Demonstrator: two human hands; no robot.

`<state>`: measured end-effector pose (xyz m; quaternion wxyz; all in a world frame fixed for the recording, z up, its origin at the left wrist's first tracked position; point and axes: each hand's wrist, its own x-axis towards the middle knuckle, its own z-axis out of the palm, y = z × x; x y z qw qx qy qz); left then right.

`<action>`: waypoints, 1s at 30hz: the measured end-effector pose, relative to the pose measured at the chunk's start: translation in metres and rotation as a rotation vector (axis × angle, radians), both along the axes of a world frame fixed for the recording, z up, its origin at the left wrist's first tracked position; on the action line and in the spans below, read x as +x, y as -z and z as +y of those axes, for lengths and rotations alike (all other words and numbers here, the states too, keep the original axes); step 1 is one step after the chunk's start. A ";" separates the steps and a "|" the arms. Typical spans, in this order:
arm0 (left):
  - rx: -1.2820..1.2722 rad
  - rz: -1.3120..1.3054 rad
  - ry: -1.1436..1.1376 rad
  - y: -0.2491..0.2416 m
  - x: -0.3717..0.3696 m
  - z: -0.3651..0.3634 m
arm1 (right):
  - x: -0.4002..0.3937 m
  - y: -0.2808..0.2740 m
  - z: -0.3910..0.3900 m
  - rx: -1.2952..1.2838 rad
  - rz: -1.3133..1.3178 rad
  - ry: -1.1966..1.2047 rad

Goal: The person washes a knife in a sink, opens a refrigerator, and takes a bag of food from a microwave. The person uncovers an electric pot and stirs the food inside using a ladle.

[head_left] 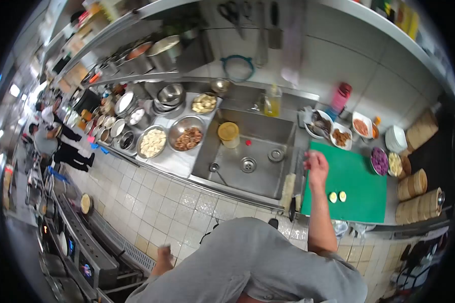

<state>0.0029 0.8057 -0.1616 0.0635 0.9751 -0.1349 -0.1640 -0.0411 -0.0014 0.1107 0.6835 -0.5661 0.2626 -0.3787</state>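
Note:
My right hand (316, 169) is raised over the left edge of a green cutting board (359, 174), beside the sink. Its fingers are curled together; what they hold, if anything, is too small to make out. Nearer me on the board lie two boiled egg halves, one egg half (333, 197) to the left and another egg half (343, 196) just right of it, cut faces up. Low at my left side, my left hand (164, 255) hangs above the tiled floor, away from the counter. Blur hides how its fingers are set.
A steel sink (212, 166) holds a yellow-lidded tub (229, 134) and a ladle (216, 169). Left of it stand several food bowls, including a shrimp-like pile (188, 139). Bamboo steamers (414, 184) stand right of the board. Two people (55, 136) stand far left, past a stove (88, 247).

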 end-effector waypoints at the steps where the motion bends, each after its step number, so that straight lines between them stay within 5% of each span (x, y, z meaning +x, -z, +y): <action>1: -0.366 -0.099 -0.010 -0.052 -0.077 0.013 | 0.033 -0.026 0.019 -0.103 -0.022 -0.050; 3: -0.144 0.304 -0.737 -0.036 -0.111 0.040 | 0.089 -0.047 0.040 -0.105 0.025 -0.179; 6: -0.209 0.456 -1.105 -0.030 -0.162 0.050 | 0.158 -0.059 0.073 -0.130 0.138 -0.394; 11: -0.408 0.465 -1.244 -0.021 -0.184 0.029 | 0.284 -0.063 0.110 -0.083 0.217 -0.619; 17: -0.716 0.301 -1.447 -0.061 -0.126 -0.020 | 0.478 -0.075 0.088 -0.018 0.255 -0.488; 20: -0.782 0.160 -1.577 -0.079 -0.125 -0.038 | 0.593 -0.029 0.029 -0.245 0.361 -0.493; 21: -0.802 0.112 -1.645 -0.073 -0.132 -0.040 | 0.633 -0.008 0.017 -0.673 0.437 -0.295; 22: -0.764 0.136 -1.641 -0.059 -0.146 -0.037 | 0.624 -0.031 0.038 -0.550 0.483 -0.324; 23: -0.723 0.168 -1.627 -0.055 -0.153 -0.039 | 0.663 0.010 0.006 -0.729 0.421 -0.390; 24: -0.661 0.178 -1.651 -0.069 -0.157 -0.049 | 0.673 0.018 0.015 -0.582 0.361 -0.332; 27: -0.587 0.164 -1.588 -0.049 -0.198 -0.050 | 0.670 0.011 0.030 -0.530 0.399 -0.641; 30: -0.527 0.271 -1.754 -0.094 -0.205 -0.082 | 0.669 0.019 0.037 -0.864 0.316 -0.452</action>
